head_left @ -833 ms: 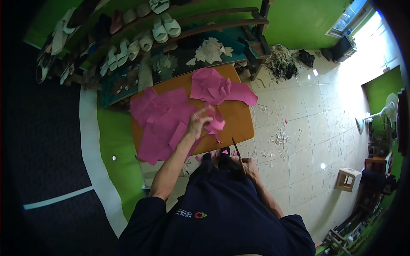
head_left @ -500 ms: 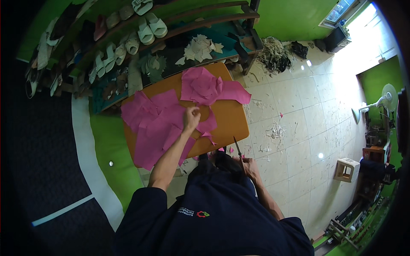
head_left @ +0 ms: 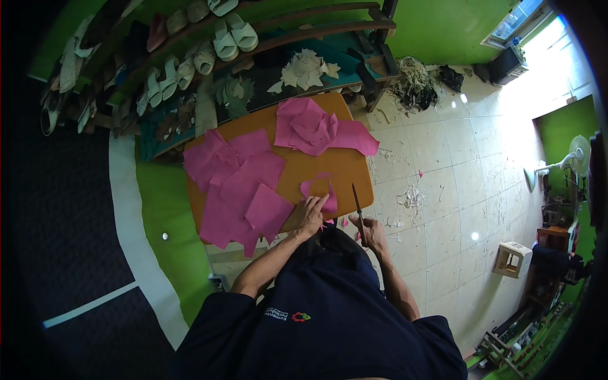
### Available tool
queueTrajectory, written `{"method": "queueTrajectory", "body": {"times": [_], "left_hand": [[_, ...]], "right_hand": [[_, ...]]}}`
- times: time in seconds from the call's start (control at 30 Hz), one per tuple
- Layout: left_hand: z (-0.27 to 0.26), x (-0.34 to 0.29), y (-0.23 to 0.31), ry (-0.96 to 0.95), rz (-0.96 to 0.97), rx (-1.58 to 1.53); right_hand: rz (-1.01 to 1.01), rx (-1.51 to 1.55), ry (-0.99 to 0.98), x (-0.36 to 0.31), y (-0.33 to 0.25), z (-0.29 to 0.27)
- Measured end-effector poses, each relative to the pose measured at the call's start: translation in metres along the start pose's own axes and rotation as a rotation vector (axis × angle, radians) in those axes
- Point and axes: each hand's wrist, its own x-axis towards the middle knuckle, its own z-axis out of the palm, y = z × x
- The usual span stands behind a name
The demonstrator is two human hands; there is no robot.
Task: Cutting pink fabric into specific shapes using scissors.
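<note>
Both blades of a pair of dark scissors [head_left: 356, 197] point up toward the orange tabletop. My right hand [head_left: 372, 234] grips their handles beside the table's near right corner. My left hand [head_left: 310, 217] rests at the near edge of the table, fingers apart and stretched over a curved pink offcut [head_left: 332, 201]. Left of that hand, overlapping pink sheet pieces [head_left: 237, 190] cover much of the tabletop. Another pile of pink cut pieces [head_left: 307, 126] lies at the far side, with one long piece [head_left: 354, 136] hanging past the right edge.
The orange table [head_left: 342, 166] stands against a shoe rack [head_left: 310, 33] holding sandals [head_left: 237, 33] and pale cut pieces [head_left: 304, 68]. Scraps litter the tiled floor [head_left: 443, 164] on the right. A wooden stool [head_left: 512, 259] and white fan [head_left: 577, 152] stand farther right.
My left hand has come back toward me from the middle of the table, onto the offcut, which has shifted nearer. The scissors stay in my right hand.
</note>
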Motion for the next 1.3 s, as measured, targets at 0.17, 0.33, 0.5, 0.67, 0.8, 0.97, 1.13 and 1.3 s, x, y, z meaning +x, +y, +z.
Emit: {"method": "queueTrajectory", "body": {"times": [0.17,0.33,0.5,0.67,0.8,0.97,1.13,1.3], "left_hand": [[-0.005,-0.011,0.009,-0.126,-0.066,-0.053],[-0.016,-0.022,0.012,-0.522,-0.452,-1.076],[-0.075,-0.002,0.056,-0.475,-0.864,-1.599],[-0.103,0.002,0.075,-0.736,-0.799,-1.628],[-0.121,0.005,0.083,-0.488,-0.807,-1.476],[-0.094,-0.015,0.03,0.383,-0.693,-0.718],[-0.117,-0.032,0.086,0.181,-0.378,-1.077],[-0.12,-0.024,0.098,0.202,-0.536,-1.417]], "right_hand": [[-0.07,0.046,0.02,-0.009,-0.029,-0.002],[-0.159,0.151,0.105,-0.008,-0.024,0.013],[-0.347,0.236,0.154,-0.013,-0.028,0.017],[-0.4,0.449,-0.08,-0.012,-0.043,0.021],[-0.45,0.571,-0.03,-0.012,-0.054,0.028],[-0.396,0.648,-0.041,-0.02,-0.076,0.032],[-0.441,0.717,-0.093,-0.013,-0.084,0.037],[-0.5,0.668,-0.228,-0.016,-0.103,0.045]]}}
